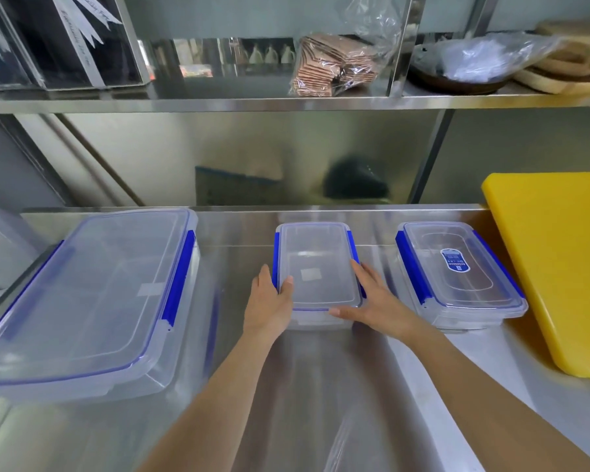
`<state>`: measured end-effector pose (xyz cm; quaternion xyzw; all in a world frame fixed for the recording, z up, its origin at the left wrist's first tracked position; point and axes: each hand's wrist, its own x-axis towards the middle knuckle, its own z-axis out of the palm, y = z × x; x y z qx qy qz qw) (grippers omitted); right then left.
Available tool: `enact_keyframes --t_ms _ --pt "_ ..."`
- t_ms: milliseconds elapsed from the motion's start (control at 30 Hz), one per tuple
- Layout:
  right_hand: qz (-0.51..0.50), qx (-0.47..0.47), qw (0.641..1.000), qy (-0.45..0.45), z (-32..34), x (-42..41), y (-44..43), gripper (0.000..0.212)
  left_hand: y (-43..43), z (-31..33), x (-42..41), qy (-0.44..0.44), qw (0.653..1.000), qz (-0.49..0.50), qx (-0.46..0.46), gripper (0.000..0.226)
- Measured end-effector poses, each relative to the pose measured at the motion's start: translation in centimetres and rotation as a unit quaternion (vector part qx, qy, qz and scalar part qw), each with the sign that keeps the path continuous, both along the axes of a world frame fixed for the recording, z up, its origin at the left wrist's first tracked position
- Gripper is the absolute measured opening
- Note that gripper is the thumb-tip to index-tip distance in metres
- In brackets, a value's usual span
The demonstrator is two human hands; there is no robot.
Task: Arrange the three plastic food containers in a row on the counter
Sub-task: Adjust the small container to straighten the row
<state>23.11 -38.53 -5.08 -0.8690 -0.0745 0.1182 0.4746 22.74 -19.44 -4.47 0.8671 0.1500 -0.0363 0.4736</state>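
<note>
Three clear plastic food containers with blue clips stand on the steel counter (pixel 304 386). The large container (pixel 92 301) is at the left. The small middle container (pixel 317 264) sits between my hands. My left hand (pixel 269 301) grips its left near corner, thumb on the lid. My right hand (pixel 372 298) presses its right near corner, fingers along the blue clip and thumb along the front edge. The right container (pixel 457 274), with a blue label on its lid, stands apart at the right.
A yellow cutting board (pixel 559 267) lies at the right, close beside the right container. Above the counter a steel shelf (pixel 286 103) holds a bag of brown packets (pixel 334 66), a dark bowl with plastic (pixel 464 66) and wooden boards (pixel 573 59).
</note>
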Motion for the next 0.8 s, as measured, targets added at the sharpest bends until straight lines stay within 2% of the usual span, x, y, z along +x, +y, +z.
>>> enact_keyframes --t_ms 100,200,267,333,400,467,567,667,800 --pt "-0.049 -0.034 0.997 -0.057 1.5 0.0 1.4 0.084 2.6 2.1 -0.1 -0.028 0.998 0.024 0.049 0.062" --pt "-0.060 -0.094 0.989 -0.100 3.0 0.0 4.7 0.086 6.9 4.8 -0.9 -0.136 0.982 0.067 0.108 0.044" --pt "-0.038 -0.073 0.990 -0.113 3.6 -0.4 8.3 0.086 10.9 6.4 -1.5 -0.199 0.964 0.100 0.142 0.037" --pt "-0.008 -0.034 0.995 -0.092 3.8 -1.2 12.2 0.087 15.2 7.4 -1.9 -0.211 0.949 0.143 0.188 0.037" --pt "0.015 0.019 0.999 -0.027 3.9 -1.9 15.8 0.090 19.5 7.2 -2.6 -0.149 0.939 0.187 0.248 0.045" --pt "0.020 0.071 0.996 0.050 3.6 -2.7 18.8 0.093 23.1 6.3 -3.5 -0.047 0.934 0.210 0.283 0.057" --pt "0.014 0.102 0.987 0.121 3.8 -4.8 25.6 0.089 30.3 4.3 -6.7 0.105 0.934 0.257 0.225 0.079" --pt "-0.015 0.104 0.989 0.101 3.8 -5.3 27.1 0.077 30.9 2.8 -6.9 0.120 0.951 0.231 0.167 0.083" --pt "-0.021 0.086 0.994 0.070 3.8 -5.9 27.1 0.061 29.7 3.0 -7.7 0.076 0.956 0.205 0.196 0.078"
